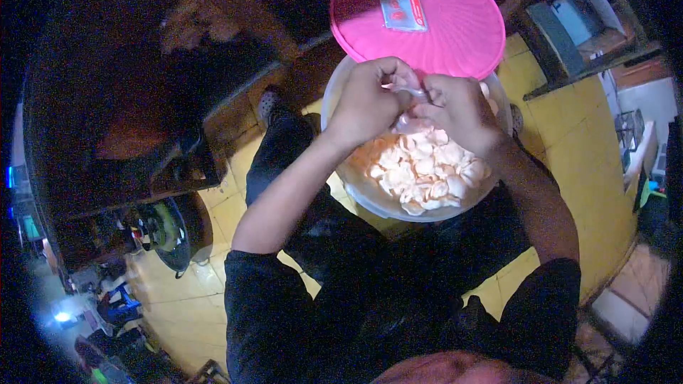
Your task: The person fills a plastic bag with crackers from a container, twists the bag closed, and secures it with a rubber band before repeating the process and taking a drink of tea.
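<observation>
A large round translucent tub (pixel 370 203) stands between my knees, holding many pale, curled crackers (pixel 427 171). Over the tub's far side, my left hand (pixel 371 103) and my right hand (pixel 461 110) are close together, fingertips pinched. Between them they grip a thin clear plastic bag (pixel 409 91), its lower part partly hidden by my fingers. Just past my hands, a bright pink round lid (pixel 455 21) with a printed label (pixel 402 8) leans at the tub's far rim.
Yellow tiles (pixel 562 128) cover the floor. Dark wooden furniture (pixel 128 99) fills the left, with a dark two-handled pan (pixel 188 231) low beside it. A wooden shelf (pixel 590 64) stands at the right, and my shoe (pixel 267 103) shows left of the tub.
</observation>
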`<state>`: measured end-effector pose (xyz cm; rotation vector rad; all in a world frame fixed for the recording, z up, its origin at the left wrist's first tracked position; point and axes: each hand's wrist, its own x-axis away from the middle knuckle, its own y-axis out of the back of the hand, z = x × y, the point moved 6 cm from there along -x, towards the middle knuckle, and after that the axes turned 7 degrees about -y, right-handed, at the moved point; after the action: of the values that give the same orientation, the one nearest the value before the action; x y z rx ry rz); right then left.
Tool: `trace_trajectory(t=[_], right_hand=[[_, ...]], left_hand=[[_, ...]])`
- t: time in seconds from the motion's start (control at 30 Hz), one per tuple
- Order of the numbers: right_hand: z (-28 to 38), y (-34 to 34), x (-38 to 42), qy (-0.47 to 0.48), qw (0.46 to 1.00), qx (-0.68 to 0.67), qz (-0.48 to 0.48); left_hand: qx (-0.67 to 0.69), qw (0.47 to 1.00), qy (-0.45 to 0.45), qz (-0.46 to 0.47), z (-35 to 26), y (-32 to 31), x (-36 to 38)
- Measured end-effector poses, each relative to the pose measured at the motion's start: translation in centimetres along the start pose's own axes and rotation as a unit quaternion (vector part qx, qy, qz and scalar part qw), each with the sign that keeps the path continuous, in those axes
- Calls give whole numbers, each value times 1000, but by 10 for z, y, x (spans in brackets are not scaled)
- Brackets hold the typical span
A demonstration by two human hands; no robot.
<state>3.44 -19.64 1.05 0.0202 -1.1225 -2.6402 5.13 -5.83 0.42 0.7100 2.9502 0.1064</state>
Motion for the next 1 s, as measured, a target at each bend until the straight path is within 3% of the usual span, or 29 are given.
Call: trace_trajectory(t=[0.07,0.13,0.17,0.23,0.27,0.33,0.37,0.4,0.43,0.57,0.8,0.87,1.0], right_hand=[[-6,-6,-4,53,995,-80,-20],[-2,-4,-5,28,998,42,-34],[-3,-2,-7,30,998,42,-38],[-9,-14,-4,58,994,41,83],[-20,-18,2,58,994,41,84],[-54,-56,28,166,948,231,145],[-82,-85,40,221,899,340,166],[-102,-108,51,270,835,442,184],[-60,-82,41,2,910,322,260],[-58,-75,48,82,916,317,233],[-73,-65,48,84,902,334,261],[-71,-61,60,142,960,156,185],[-58,-59,63,162,948,179,209]], left_hand=[[-58,998,32,-13,-9,6,4],[-18,999,27,-15,-18,9,6],[-82,996,-9,-28,-23,17,5],[-182,979,-73,-62,-22,37,3],[-123,981,-132,-67,-19,44,0],[-183,970,-156,-44,-24,58,-1],[-185,969,-158,-46,-27,61,-1],[-161,981,-94,-47,-21,64,-2],[-136,989,-28,-48,-13,66,-2],[-143,988,5,-64,-10,60,-1],[-125,991,7,-49,-10,44,-6],[-121,992,8,-42,-8,40,-5],[-156,987,-4,-31,-7,37,-8]])
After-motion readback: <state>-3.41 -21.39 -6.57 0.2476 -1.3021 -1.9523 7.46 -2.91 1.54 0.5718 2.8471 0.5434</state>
